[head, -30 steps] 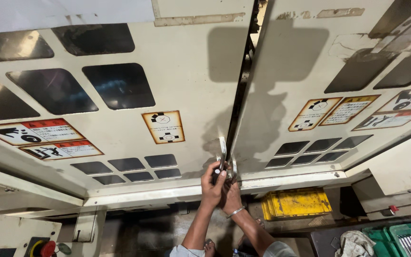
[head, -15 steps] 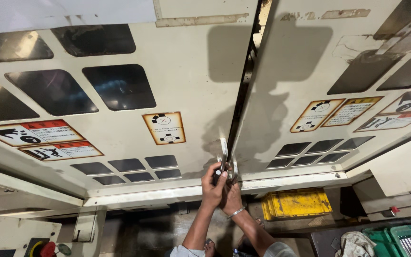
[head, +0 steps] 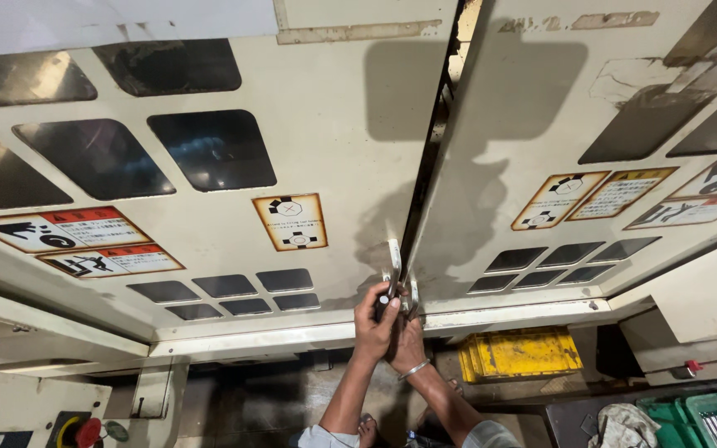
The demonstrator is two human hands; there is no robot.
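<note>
My left hand (head: 373,325) and my right hand (head: 407,340) are both up at the 2 metal door handles (head: 393,270) where the cream-coloured sliding doors of the machine meet. The handles sit at the bottom end of the dark seam (head: 429,158) between the left door (head: 325,141) and the right door (head: 499,149), just above the doors' lower edge. My left fingers are curled around the lower part of the left handle, gripping it. My right hand is tucked just beside and slightly under the left, its fingers bent up against the right handle (head: 413,292); I cannot tell how firmly they close on it. The 2 hands touch each other. A thin metal bangle (head: 414,369) sits on my right wrist.

The left door carries several dark windows (head: 211,149), a small square warning label (head: 290,221) near the seam, and 2 red-and-white labels (head: 68,241) toward its left edge. The right door has 3 more framed labels (head: 591,197) and a cluster of small dark panes (head: 564,267) near its lower edge. Below the doors a pale sill (head: 292,336) runs across. Under the right door lies a yellow tray (head: 524,353), and at the bottom right corner of the view are a green crate (head: 711,419) and a crumpled rag (head: 620,425). A red knob (head: 86,431) shows at the bottom left.
</note>
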